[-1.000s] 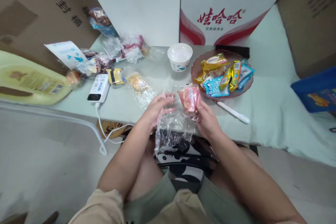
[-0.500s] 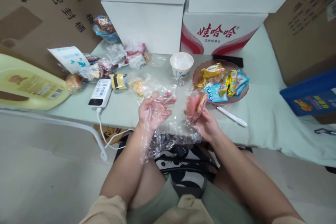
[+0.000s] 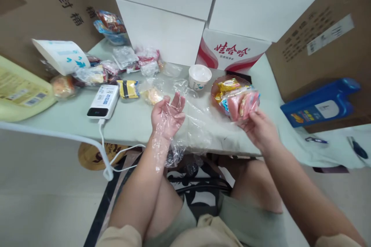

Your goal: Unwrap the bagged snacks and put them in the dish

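Note:
My left hand (image 3: pixel 168 119) is palm up over the front of the table, fingers apart and slightly curled. A clear plastic bag (image 3: pixel 199 130) drapes over its fingers and wrist and spreads across the tabletop to the right. My right hand (image 3: pixel 261 130) pinches pink wrapped snacks (image 3: pixel 239 107) by their near side; exactly how many is unclear. They are held above the front right of the glass bowl (image 3: pixel 215 92), covering part of it. Gold and blue snack packets (image 3: pixel 227 85) lie in that bowl. Behind the bag stands a white paper cup (image 3: pixel 199 77).
At left are a white power bank (image 3: pixel 103 102) with a cable, a yellow packet (image 3: pixel 128 89), a wrapped bun (image 3: pixel 63 87), a tilted paper cup (image 3: pixel 62 57) and a yellow jug (image 3: pixel 23 88). White boxes (image 3: pixel 162 27) line the back; a blue bottle (image 3: pixel 321 104) is at right.
My right hand has carried the pink snacks to the right, away from the plastic bag and over the bowl. The left hand stays in the bag. The view has shifted to the right.

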A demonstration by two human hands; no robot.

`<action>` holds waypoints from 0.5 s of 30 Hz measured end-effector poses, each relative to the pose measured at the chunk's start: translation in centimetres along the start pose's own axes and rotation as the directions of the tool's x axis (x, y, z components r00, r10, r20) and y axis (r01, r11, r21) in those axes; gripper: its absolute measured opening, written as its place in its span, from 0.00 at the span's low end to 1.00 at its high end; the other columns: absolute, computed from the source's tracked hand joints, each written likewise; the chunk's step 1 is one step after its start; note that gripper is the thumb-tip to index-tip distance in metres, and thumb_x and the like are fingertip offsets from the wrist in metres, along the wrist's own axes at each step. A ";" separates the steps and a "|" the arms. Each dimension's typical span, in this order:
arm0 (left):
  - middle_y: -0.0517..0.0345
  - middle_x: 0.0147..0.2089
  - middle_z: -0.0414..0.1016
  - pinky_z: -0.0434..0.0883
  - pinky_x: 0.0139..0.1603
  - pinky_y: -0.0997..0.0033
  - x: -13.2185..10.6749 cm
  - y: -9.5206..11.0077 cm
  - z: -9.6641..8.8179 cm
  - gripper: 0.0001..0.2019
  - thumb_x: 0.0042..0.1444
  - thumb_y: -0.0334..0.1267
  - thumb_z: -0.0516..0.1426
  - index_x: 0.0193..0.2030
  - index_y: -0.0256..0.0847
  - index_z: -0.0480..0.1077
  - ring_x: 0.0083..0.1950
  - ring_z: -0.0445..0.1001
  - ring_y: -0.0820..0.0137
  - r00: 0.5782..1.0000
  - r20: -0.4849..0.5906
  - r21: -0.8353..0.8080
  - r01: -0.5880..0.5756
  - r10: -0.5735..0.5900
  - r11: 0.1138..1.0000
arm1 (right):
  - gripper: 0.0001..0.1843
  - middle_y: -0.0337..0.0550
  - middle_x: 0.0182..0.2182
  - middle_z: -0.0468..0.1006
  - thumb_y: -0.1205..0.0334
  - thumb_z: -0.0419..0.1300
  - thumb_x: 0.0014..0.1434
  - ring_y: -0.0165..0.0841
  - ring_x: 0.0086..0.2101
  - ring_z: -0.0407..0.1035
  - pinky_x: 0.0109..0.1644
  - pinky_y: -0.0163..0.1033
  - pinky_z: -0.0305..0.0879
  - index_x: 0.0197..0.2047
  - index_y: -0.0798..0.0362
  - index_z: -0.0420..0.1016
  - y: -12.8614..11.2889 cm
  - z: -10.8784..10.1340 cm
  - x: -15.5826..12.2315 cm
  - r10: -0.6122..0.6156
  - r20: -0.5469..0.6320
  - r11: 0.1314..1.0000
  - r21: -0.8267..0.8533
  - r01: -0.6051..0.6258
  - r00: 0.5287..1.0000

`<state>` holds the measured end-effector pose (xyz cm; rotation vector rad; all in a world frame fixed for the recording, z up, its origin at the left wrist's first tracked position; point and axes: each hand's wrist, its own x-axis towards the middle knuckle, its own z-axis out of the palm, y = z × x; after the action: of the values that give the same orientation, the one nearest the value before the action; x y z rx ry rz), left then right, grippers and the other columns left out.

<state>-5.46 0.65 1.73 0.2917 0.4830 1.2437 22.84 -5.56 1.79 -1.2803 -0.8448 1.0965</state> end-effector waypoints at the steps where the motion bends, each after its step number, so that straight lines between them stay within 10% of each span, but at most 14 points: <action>1: 0.55 0.52 0.80 0.63 0.25 0.79 0.1 0.0 0.1 0.11 0.62 0.38 0.50 0.30 0.42 0.68 0.61 0.75 0.63 0.999 0.012 -0.036 0.031 -0.030 0.999 | 0.20 0.40 0.42 0.83 0.48 0.67 0.55 0.36 0.39 0.78 0.45 0.46 0.77 0.49 0.45 0.76 -1.0 -0.6 1.2 -0.043 -0.031 0.993 -0.115 0.039 0.999; 3: 0.55 0.48 0.81 0.63 0.24 0.79 0.3 -0.1 0.3 0.11 0.62 0.36 0.50 0.30 0.42 0.68 0.56 0.78 0.64 0.996 0.029 -0.095 0.082 -0.079 0.992 | 0.22 0.45 0.45 0.82 0.46 0.63 0.57 0.41 0.42 0.78 0.47 0.51 0.77 0.52 0.46 0.74 -2.9 -1.4 3.7 -0.082 -0.047 0.921 -0.386 0.058 0.996; 8: 0.54 0.39 0.82 0.64 0.21 0.79 1.0 -0.6 0.5 0.05 0.56 0.32 0.55 0.30 0.40 0.68 0.42 0.82 0.65 0.960 -0.023 -0.073 0.276 -0.278 0.958 | 0.24 0.54 0.49 0.80 0.54 0.66 0.50 0.51 0.49 0.75 0.57 0.61 0.68 0.50 0.53 0.76 -6.4 -1.4 5.8 -0.195 -0.008 0.431 -0.899 0.079 0.981; 12: 0.54 0.44 0.82 0.66 0.21 0.78 0.9 -1.2 0.6 0.02 0.55 0.33 0.57 0.31 0.40 0.68 0.47 0.82 0.62 0.941 0.053 -0.019 0.335 -0.334 0.942 | 0.19 0.48 0.48 0.80 0.51 0.65 0.55 0.45 0.50 0.75 0.57 0.55 0.70 0.49 0.48 0.75 -4.3 0.0 2.1 -0.125 0.162 0.739 -0.643 0.201 0.979; 15: 0.54 0.57 0.79 0.67 0.23 0.77 0.3 -1.9 0.9 0.04 0.56 0.39 0.57 0.35 0.43 0.70 0.57 0.77 0.56 0.938 0.135 0.059 0.314 -0.319 0.948 | 0.28 0.46 0.54 0.78 0.51 0.72 0.49 0.42 0.56 0.71 0.63 0.54 0.65 0.52 0.44 0.73 0.0 2.3 -1.0 0.040 0.247 0.951 -0.307 0.039 0.968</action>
<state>-3.31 0.40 1.59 0.3182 0.4107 0.8937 20.39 -5.81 2.19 -1.4163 -1.2464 1.1743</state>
